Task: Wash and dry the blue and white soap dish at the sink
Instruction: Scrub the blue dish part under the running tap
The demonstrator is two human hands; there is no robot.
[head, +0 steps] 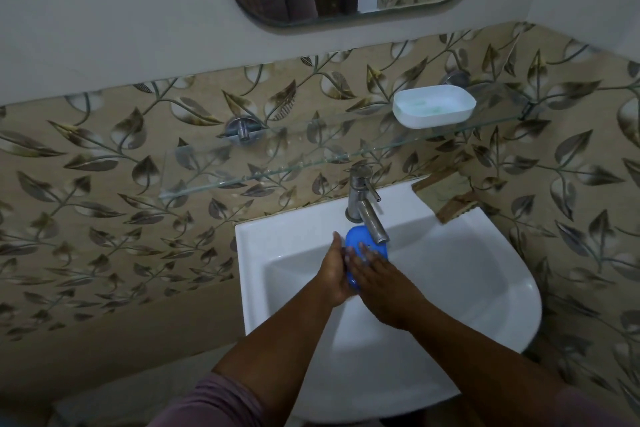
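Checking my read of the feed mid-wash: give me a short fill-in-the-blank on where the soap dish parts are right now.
1. The blue soap dish part is held over the ____.
2. The white soap dish tray sits on the glass ____.
3. The blue part is just under the metal ____.
4. Of the left hand and right hand, ____ touch the blue part.

Missing words: sink; shelf; tap; both

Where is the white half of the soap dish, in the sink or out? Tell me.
Out. The white tray sits on the glass shelf above the sink, apart from both hands; greenish residue shows inside it.
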